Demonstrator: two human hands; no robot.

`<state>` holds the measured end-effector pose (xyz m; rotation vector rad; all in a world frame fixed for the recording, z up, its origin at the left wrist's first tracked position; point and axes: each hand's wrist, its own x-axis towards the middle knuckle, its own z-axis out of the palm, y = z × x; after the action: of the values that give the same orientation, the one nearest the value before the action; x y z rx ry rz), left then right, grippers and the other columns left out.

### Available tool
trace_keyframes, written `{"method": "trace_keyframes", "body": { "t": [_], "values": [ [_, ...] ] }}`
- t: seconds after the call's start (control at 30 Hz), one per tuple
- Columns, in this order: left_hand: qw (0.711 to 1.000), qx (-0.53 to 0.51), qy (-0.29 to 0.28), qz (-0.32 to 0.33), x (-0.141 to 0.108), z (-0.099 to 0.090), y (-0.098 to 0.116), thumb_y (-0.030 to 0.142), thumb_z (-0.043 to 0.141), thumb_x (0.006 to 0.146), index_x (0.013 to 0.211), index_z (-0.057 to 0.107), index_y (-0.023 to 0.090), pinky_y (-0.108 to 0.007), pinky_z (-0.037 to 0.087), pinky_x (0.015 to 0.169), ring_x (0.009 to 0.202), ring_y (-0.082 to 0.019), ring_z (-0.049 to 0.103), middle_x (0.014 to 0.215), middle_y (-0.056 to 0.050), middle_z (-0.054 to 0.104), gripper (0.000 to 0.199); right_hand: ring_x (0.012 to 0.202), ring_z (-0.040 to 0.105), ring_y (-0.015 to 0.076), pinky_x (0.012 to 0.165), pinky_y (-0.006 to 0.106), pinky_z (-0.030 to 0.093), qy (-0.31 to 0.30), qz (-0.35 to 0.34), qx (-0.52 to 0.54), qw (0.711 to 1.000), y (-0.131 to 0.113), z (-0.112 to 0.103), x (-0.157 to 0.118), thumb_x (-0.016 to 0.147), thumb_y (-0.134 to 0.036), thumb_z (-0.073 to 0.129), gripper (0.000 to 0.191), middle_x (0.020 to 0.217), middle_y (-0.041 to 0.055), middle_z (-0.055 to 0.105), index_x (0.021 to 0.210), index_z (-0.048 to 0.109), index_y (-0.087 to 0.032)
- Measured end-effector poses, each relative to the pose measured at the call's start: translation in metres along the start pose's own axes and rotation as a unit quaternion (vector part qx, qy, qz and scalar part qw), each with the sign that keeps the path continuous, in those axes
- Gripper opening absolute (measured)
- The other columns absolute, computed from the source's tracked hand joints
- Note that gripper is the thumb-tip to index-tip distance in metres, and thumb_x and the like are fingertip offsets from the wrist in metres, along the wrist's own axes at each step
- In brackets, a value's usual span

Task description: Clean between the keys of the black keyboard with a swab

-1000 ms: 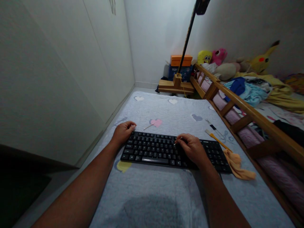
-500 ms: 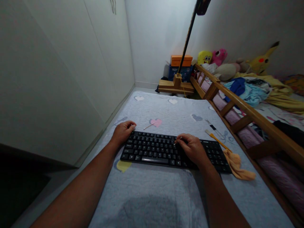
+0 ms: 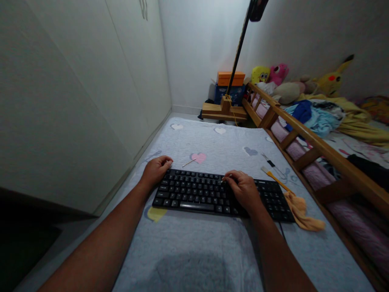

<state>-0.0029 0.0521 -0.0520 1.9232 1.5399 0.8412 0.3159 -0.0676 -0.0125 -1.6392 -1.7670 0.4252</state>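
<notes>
A black keyboard [image 3: 194,190] lies on the pale blue heart-patterned cloth. My left hand [image 3: 156,168] is at its far left corner, fingers curled against the edge. My right hand [image 3: 241,186] is closed in a pinch over the keys right of the middle, on a thin white cotton swab [image 3: 223,181] whose tip is down at the keys. The hand covers part of the keys beneath it. A second cotton swab [image 3: 189,163] lies on the cloth just beyond the keyboard.
Right of the keyboard lie an orange cloth [image 3: 299,211], a yellow-handled brush [image 3: 278,178] and tweezers [image 3: 269,163]. A wooden bed rail [image 3: 319,150] runs along the right, a white cabinet [image 3: 100,101] along the left. A wooden stand [image 3: 225,108] with a dark pole is at the back.
My right hand has shifted very slightly over the keys with the swab. The left hand stays at the corner; the whole view has moved a little.
</notes>
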Motion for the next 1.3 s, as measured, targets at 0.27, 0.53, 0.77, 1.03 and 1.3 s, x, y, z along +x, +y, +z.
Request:
{"method": "trace_keyframes", "body": {
  "t": [0.27, 0.53, 0.77, 1.03, 1.3],
  "values": [
    [1.000, 0.005, 0.002, 0.002, -0.0004, -0.0003, 0.0030, 0.044, 0.052, 0.084, 0.088, 0.070, 0.018, -0.033, 0.046, 0.070, 0.073, -0.022, 0.063, 0.077, -0.002, 0.070, 0.032, 0.089, 0.066, 0.0218, 0.086, 0.035, 0.046, -0.006, -0.002, 0.022, 1.000, -0.0002, 0.0012, -0.0015, 0.090, -0.025, 0.050, 0.019, 0.089, 0.0043, 0.074, 0.085, 0.069, -0.024],
    [1.000, 0.004, 0.003, 0.000, -0.0012, -0.0001, 0.0020, 0.044, 0.052, 0.083, 0.087, 0.071, 0.018, -0.033, 0.046, 0.071, 0.074, -0.022, 0.063, 0.078, -0.002, 0.071, 0.032, 0.089, 0.065, 0.0219, 0.087, 0.034, 0.046, -0.011, 0.008, 0.015, 1.000, -0.0004, -0.0022, 0.0001, 0.091, -0.026, 0.050, 0.019, 0.088, 0.0046, 0.073, 0.085, 0.068, -0.024],
    [1.000, -0.001, 0.000, -0.004, -0.0019, -0.0012, 0.0058, 0.044, 0.052, 0.083, 0.087, 0.070, 0.018, -0.034, 0.045, 0.069, 0.073, -0.023, 0.063, 0.076, -0.003, 0.069, 0.032, 0.090, 0.066, 0.0218, 0.086, 0.034, 0.045, -0.015, 0.012, 0.019, 1.000, 0.0009, -0.0018, 0.0004, 0.090, -0.024, 0.050, 0.019, 0.089, 0.0045, 0.074, 0.086, 0.068, -0.023],
    [1.000, 0.000, 0.001, 0.011, 0.0005, 0.0007, -0.0005, 0.044, 0.052, 0.083, 0.087, 0.070, 0.018, -0.033, 0.045, 0.068, 0.071, -0.022, 0.062, 0.074, -0.003, 0.069, 0.032, 0.089, 0.067, 0.0215, 0.085, 0.034, 0.046, -0.008, 0.013, 0.032, 0.999, 0.0012, -0.0007, 0.0009, 0.090, -0.025, 0.049, 0.020, 0.089, 0.0042, 0.074, 0.086, 0.068, -0.023],
    [1.000, 0.004, 0.005, 0.004, -0.0002, -0.0004, 0.0023, 0.043, 0.052, 0.083, 0.087, 0.071, 0.018, -0.032, 0.045, 0.067, 0.070, -0.022, 0.062, 0.072, -0.002, 0.069, 0.031, 0.093, 0.065, 0.0211, 0.089, 0.035, 0.047, -0.020, 0.002, 0.057, 0.998, 0.0038, -0.0021, 0.0008, 0.089, -0.024, 0.050, 0.020, 0.093, 0.0039, 0.073, 0.087, 0.070, -0.024]
  ]
}}
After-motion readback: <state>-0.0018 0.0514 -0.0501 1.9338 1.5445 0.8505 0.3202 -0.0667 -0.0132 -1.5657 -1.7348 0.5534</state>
